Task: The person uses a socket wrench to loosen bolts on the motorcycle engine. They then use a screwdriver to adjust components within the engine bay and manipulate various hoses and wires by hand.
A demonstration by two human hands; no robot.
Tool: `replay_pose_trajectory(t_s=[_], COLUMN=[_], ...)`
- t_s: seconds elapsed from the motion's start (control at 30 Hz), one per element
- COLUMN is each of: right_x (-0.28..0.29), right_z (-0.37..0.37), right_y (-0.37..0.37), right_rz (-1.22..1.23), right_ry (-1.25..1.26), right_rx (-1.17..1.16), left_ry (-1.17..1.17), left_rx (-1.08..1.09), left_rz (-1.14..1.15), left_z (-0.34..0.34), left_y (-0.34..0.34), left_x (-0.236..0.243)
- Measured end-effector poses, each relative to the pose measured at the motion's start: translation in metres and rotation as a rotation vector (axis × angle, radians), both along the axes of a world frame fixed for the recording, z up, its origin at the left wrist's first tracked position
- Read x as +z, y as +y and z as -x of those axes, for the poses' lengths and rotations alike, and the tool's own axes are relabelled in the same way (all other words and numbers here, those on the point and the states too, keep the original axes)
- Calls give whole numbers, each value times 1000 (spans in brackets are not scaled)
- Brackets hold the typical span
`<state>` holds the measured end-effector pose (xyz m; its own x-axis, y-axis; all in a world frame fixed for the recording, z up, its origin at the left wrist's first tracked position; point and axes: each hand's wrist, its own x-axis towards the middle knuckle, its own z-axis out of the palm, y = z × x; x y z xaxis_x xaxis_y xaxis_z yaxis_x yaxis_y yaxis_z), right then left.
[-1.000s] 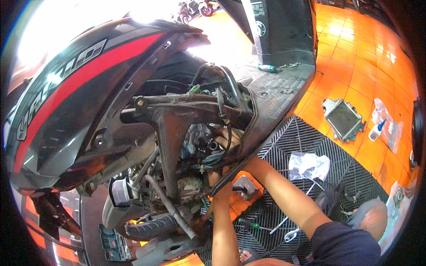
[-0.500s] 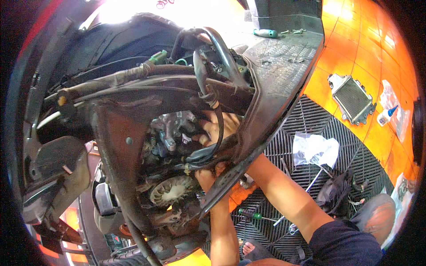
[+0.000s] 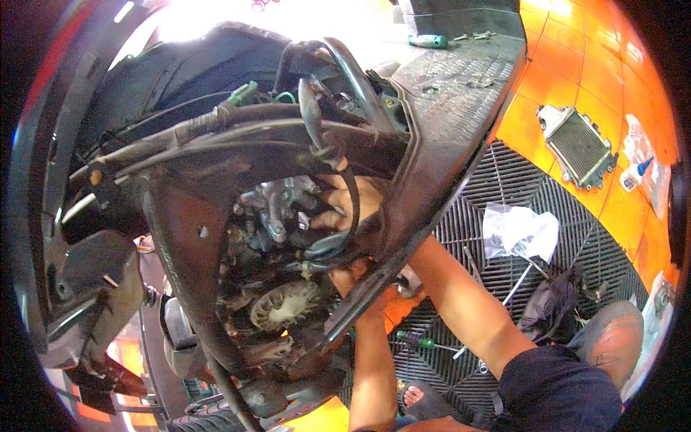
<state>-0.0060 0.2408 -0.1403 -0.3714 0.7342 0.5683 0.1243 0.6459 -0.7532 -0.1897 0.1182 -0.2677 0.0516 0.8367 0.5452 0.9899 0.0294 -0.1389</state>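
My right hand [image 3: 353, 205] is buried in the scooter's engine bay, just above the pale ribbed cooling fan [image 3: 286, 304], fingers curled around the black hoses [image 3: 345, 216] beside the grey cast-metal carburettor [image 3: 277, 209]. My left hand [image 3: 345, 277] reaches in just right of that fan, but the frame edge hides its fingers, so I cannot tell whether it grips anything. From here I judge that a hard tug could tear a stiff rubber hose off its fitting, and the greasy, rusted steel frame [image 3: 187, 237] left of the fan could scrape my knuckles. Well right of the fan, a green-handled screwdriver [image 3: 417, 342] lies on the black grid floor mat [image 3: 504, 288].
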Motion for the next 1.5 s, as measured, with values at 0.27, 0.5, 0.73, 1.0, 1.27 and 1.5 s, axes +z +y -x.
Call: replay_pose_trajectory(t_s=[0.27, 0.5, 0.73, 1.0, 1.27, 1.5], right_x=[-46, -54, -41, -20, -49, -7], right_z=[23, 18, 11, 3, 29, -3], right_y=[6, -6, -16, -22, -22, -18], right_rz=[-9, 237, 108, 124, -68, 216], right_ry=[135, 292, 183, 110, 122, 184], right_rx=[-67, -13, -39, 30, -198, -8], left_ry=[-3001, -1981, -2232, -2078, -2055, -2172], left_rx=[-1192, -271, -283, -106, -38, -80], left_rz=[-35, -93, 18, 5, 143, 161], left_z=[-93, -97, -92, -101, -93, -85], left_y=[-6, -24, -5, 8, 14, -1], left_x=[78, 135, 171, 190, 172, 166])
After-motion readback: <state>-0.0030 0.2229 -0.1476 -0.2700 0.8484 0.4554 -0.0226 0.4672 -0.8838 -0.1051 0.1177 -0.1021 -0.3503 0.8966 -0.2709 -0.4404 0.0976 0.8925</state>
